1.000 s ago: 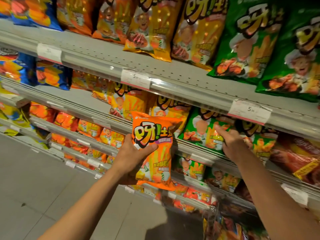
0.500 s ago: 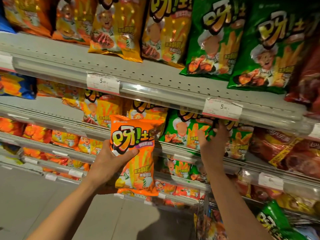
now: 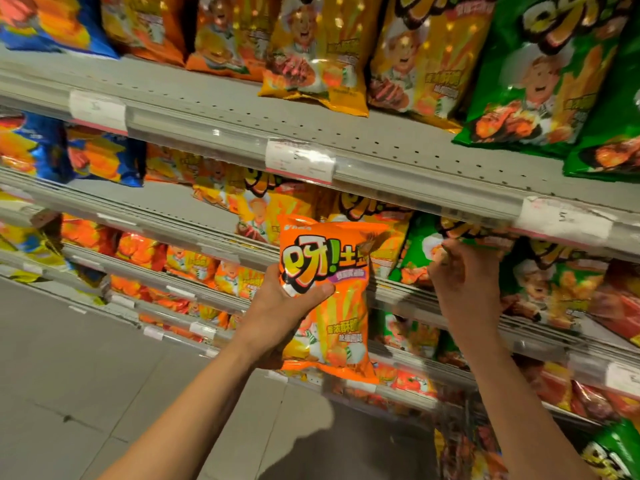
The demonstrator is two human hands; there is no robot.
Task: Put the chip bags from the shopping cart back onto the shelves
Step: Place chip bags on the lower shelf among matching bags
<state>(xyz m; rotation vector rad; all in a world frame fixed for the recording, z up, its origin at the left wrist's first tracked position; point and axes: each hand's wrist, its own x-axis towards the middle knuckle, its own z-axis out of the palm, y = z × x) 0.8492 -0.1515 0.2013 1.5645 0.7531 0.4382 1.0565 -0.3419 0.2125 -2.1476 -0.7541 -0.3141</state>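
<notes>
My left hand (image 3: 284, 306) grips an orange chip bag (image 3: 332, 306) upright in front of the second shelf (image 3: 408, 299), thumb across its front. My right hand (image 3: 464, 285) is raised just to the right, fingers pinched on the top of a green chip bag (image 3: 415, 251) that stands on that shelf under the upper shelf's rail (image 3: 398, 174). Yellow bags (image 3: 277, 209) stand behind the orange one. The shopping cart (image 3: 460, 441) shows only as dim wire at the bottom right, with bags inside.
The top shelf carries orange, yellow (image 3: 311, 60) and green bags (image 3: 540, 74); blue bags (image 3: 104, 157) sit at the left. Lower shelves (image 3: 194, 292) hold small orange bags. Price tags (image 3: 299, 161) hang on the rails. Grey floor tiles (image 3: 86, 393) lie at the lower left.
My right hand has closed on the top of the green bag on the shelf. My left hand stays on the orange bag, which sits a little nearer the shelf; my view shifted left.
</notes>
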